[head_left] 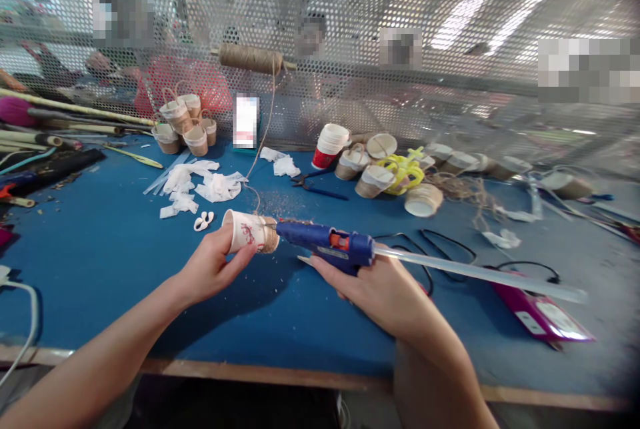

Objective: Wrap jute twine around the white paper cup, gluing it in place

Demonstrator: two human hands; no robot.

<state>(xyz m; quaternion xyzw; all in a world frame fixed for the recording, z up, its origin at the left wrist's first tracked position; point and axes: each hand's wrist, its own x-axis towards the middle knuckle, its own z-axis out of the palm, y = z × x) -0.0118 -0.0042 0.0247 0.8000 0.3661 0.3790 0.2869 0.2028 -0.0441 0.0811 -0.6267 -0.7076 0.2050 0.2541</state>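
My left hand is closed around a white paper cup with red print, held sideways above the blue table. Brown twine is wound round the cup's base, and a strand runs up to a twine spool on the mesh screen. My right hand grips a blue glue gun with an orange trigger. Its nozzle touches the twine-wrapped base of the cup. A clear glue stick pokes out of the gun's back toward the right.
Twine-wrapped cups stand at the back left, with more cups and a red cup stack at the back middle. White paper scraps, pliers, black cables and a purple packet lie around. People sit behind the mesh screen.
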